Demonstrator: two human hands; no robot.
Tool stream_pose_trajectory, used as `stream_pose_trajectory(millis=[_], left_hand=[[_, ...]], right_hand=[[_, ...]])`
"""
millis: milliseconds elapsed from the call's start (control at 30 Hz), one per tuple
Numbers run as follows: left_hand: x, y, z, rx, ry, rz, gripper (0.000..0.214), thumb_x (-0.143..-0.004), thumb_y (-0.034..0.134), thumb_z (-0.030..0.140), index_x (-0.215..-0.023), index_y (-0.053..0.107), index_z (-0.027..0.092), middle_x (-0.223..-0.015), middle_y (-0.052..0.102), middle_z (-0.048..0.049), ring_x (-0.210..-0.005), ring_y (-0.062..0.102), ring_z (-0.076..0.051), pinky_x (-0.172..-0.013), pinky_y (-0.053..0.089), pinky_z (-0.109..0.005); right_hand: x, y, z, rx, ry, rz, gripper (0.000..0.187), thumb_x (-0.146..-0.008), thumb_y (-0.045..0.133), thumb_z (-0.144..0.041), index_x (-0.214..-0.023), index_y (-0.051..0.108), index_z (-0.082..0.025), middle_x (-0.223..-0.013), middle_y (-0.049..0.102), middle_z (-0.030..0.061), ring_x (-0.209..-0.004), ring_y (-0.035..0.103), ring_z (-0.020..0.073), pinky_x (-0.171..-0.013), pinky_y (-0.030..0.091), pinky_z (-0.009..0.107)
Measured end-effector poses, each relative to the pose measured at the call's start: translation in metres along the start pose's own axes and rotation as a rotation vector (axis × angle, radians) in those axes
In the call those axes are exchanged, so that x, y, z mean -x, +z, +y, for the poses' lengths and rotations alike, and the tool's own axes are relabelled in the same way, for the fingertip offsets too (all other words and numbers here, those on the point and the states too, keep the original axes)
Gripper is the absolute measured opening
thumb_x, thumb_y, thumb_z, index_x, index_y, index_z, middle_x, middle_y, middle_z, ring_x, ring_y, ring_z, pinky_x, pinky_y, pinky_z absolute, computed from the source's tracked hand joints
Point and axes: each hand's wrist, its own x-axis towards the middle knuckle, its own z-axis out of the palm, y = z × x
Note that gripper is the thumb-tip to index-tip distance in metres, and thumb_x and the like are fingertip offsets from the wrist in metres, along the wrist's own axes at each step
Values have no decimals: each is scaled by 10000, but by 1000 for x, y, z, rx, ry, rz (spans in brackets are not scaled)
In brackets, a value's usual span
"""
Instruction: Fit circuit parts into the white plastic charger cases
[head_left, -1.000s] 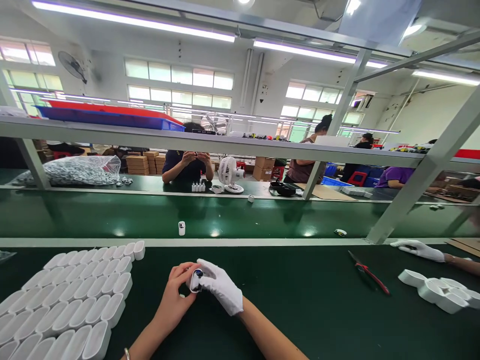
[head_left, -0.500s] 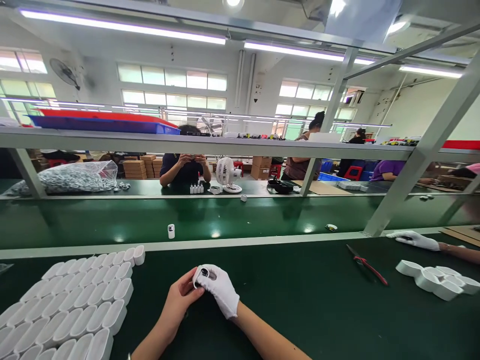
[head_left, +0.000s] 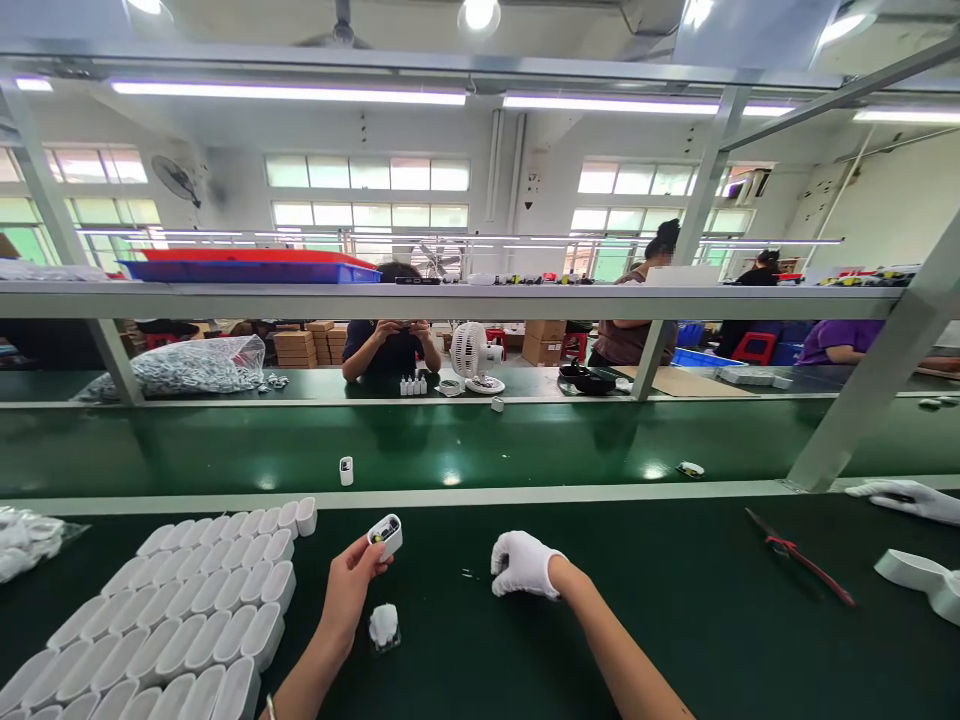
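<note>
My bare left hand (head_left: 351,585) pinches a small white oval housing (head_left: 386,537) between thumb and fingers. Its open end faces up, and dark parts show inside. My white-gloved right hand (head_left: 529,566) is apart from it, over the dark green table. The gloved fingers are loosely curled, with a small gap between thumb and fingertips and nothing visible in it. Below the held housing, a small white lump with a clear part (head_left: 384,627) lies on the table. To the left stand rows of empty white oval housings (head_left: 176,575).
Red-handled pliers (head_left: 799,565) lie to the right, near more white housings (head_left: 919,575) and another person's gloved hand (head_left: 907,497). One housing (head_left: 346,471) stands on the green belt (head_left: 247,450). A bag of white pieces (head_left: 30,540) is at far left. A metal post (head_left: 862,380) slants up at right.
My right hand has let go of the housing and moved right. My left hand keeps the housing, now tilted open end up. The white lump on the table has come into sight.
</note>
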Motion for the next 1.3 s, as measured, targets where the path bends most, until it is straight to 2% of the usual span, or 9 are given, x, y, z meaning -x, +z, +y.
stream_pose_trajectory(millis=[200,333,433,567,700,833,967,1133,1300], left_hand=[[25,17,5,-302,93,-156,291,-646,674,462,-738,752,197,-675,661,-33,-706,568,-231,-728,436,-343],[47,32,5,-758,389,-253,136,-709,635,362,-724,730,267,-655,642,-18,-702,545,-214,-897,347,-453],[53,34,4,-879,501,-252,104,-727,606,284,-669,686,253,-719,681,-25,-802,563,-241,-949,251,-538],[44,24,4,-949,418,-350,122,-696,586,208,-675,684,277,-764,694,-15,-831,560,-258,-925,205,-591],[35,18,4,-949,271,-450,132,-678,617,250,-744,707,320,-777,698,-6,-859,565,-270,-940,184,-602],[36,19,2,-894,261,-434,221,-672,597,224,-807,704,362,-832,698,17,-896,583,-265,-961,194,-567],[37,20,-1,-859,257,-434,175,-673,600,236,-778,704,330,-806,687,22,-891,592,-256,-957,215,-525],[38,20,4,-842,278,-480,146,-708,576,246,-788,688,295,-801,694,6,-881,570,-238,-952,185,-532],[36,23,15,-965,181,-547,144,-728,555,253,-790,679,292,-850,698,18,-941,564,-233,-977,175,-532]], right_hand=[[-5,26,-26,-121,-106,129,148,-745,559,-184,-831,677,-215,-681,644,-14,-593,578,134,-564,456,239],[-3,26,-36,-160,-175,184,200,-801,504,-217,-885,686,-216,-778,672,12,-713,612,163,-672,487,279],[1,16,-42,-154,-221,212,204,-805,499,-231,-863,694,-235,-748,668,7,-709,607,174,-675,479,293],[14,15,-48,-109,-254,230,178,-807,513,-227,-815,689,-251,-708,658,-6,-686,580,171,-687,428,307],[33,34,-45,76,-329,287,109,-803,580,-241,-728,659,-232,-659,631,-18,-681,558,146,-764,317,337],[42,46,-44,249,-379,332,116,-805,594,-223,-693,627,-222,-648,616,-24,-660,519,128,-736,237,344],[41,43,-52,399,-449,366,97,-787,598,-191,-697,614,-223,-666,625,-19,-665,477,132,-703,188,351],[42,38,-57,440,-456,334,112,-805,589,-202,-696,608,-215,-672,627,-21,-675,463,124,-696,170,356],[44,39,-62,433,-421,318,143,-853,557,-223,-724,620,-222,-728,639,-38,-704,471,106,-726,168,358]])
